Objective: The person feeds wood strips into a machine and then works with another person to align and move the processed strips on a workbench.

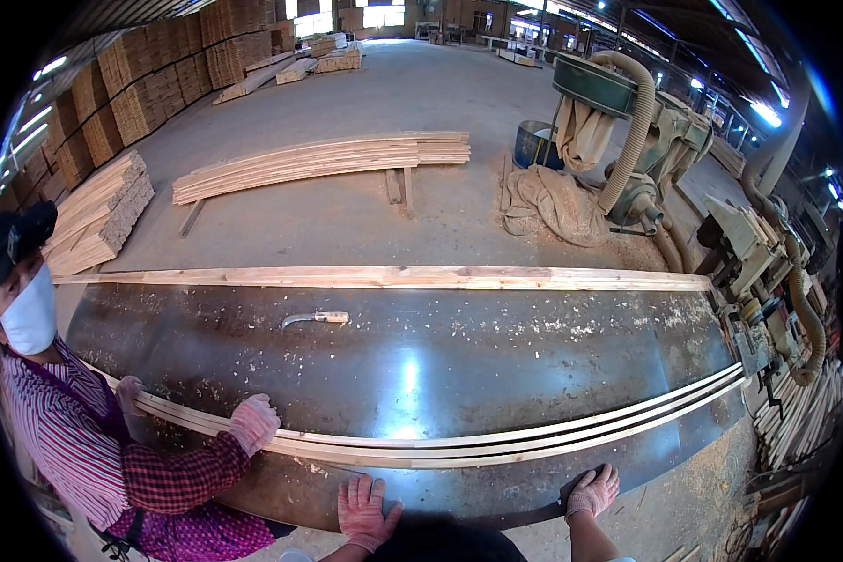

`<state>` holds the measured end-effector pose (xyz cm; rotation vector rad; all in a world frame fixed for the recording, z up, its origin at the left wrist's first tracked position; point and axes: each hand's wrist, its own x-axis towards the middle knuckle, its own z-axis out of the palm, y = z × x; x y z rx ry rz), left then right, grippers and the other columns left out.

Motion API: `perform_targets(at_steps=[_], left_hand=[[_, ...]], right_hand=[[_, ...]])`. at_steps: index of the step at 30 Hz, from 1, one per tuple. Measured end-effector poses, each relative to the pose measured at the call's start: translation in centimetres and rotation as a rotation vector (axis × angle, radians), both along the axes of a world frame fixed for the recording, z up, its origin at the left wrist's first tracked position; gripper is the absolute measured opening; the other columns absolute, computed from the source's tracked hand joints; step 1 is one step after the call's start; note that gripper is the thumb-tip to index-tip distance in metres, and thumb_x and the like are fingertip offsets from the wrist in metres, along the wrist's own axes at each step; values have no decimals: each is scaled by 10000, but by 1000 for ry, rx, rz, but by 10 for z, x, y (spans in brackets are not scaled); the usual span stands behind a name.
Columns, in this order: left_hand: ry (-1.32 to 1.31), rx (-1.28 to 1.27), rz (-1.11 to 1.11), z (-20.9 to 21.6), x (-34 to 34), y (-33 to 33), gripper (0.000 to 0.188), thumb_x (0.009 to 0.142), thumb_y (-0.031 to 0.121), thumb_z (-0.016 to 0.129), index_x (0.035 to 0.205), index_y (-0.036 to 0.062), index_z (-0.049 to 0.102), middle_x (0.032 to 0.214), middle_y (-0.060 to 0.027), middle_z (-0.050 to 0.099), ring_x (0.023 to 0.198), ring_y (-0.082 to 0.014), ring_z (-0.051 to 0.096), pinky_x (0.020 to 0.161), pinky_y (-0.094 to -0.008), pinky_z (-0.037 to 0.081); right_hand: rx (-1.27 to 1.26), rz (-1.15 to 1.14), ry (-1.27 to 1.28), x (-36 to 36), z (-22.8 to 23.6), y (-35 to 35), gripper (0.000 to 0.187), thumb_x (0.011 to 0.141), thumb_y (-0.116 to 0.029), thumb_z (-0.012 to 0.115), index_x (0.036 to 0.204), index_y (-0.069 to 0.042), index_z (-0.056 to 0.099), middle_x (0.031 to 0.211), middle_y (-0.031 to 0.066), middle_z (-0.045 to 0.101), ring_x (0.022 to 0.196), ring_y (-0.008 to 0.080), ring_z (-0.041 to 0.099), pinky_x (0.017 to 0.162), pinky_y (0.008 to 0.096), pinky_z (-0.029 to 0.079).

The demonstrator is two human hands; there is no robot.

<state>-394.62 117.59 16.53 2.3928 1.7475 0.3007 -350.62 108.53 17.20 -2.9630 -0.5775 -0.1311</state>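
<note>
My left hand, in a pale pinkish work glove, lies with fingers spread on the near edge of the dark metal table. My right hand, gloved alike, rests at the same edge farther right, fingers stretched out and holding nothing. Beyond both hands, several long, thin wooden strips run nearly the table's whole length, with narrow gaps between them at the right; neither of my hands touches them. At the left, a co-worker's gloved hand is on the strips, and their other glove is farther back along them.
Long boards lie along the table's far edge. A curved-blade tool with a wooden handle and wood chips lie on the tabletop. Machinery stands at the right end, a dust collector behind. Stacked timber sits beyond.
</note>
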Motion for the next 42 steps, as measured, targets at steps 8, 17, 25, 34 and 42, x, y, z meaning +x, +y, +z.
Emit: perform_targets(at_steps=[8, 17, 25, 34, 42], left_hand=[[10, 0, 1, -1, -1, -2, 727, 850, 635, 583, 1366, 123, 543, 1435, -151, 459, 1390, -385, 369, 1200, -590, 183], [19, -1, -5, 5, 6, 4, 710, 842, 615, 605, 1359, 132, 554, 1417, -140, 467, 1375, -372, 386, 1182, -591, 218], [-132, 20, -18, 33, -5, 11, 625, 835, 478, 693, 1305, 82, 581, 1357, -168, 541, 1279, -349, 486, 1109, -530, 361], [-120, -1, 130, 4, 5, -18, 692, 883, 557, 593, 1372, 75, 514, 1492, -132, 466, 1420, -300, 389, 1251, -484, 207], [-94, 9, 168, -10, 13, -10, 703, 887, 563, 584, 1390, 79, 498, 1496, -113, 459, 1425, -294, 377, 1254, -490, 190]], right_hand=[[-4, -8, 54, -1, 3, -1, 534, 987, -362, 504, 1444, -94, 431, 1546, 150, 410, 1454, 341, 327, 1224, 449, 213], [28, 9, 44, 5, 2, 2, 533, 984, -354, 505, 1443, -92, 433, 1539, 166, 410, 1454, 350, 323, 1227, 456, 209], [45, 134, 18, -31, 47, 9, 505, 975, -417, 500, 1356, -95, 581, 1306, 204, 590, 1227, 374, 546, 1047, 497, 413], [-220, 1050, -13, 0, -15, 27, 497, 976, -408, 504, 1351, -90, 579, 1305, 204, 588, 1222, 374, 546, 1043, 494, 416], [-165, 1132, -78, 9, -47, 35, 490, 977, -400, 509, 1346, -85, 577, 1304, 204, 586, 1218, 374, 545, 1038, 491, 420]])
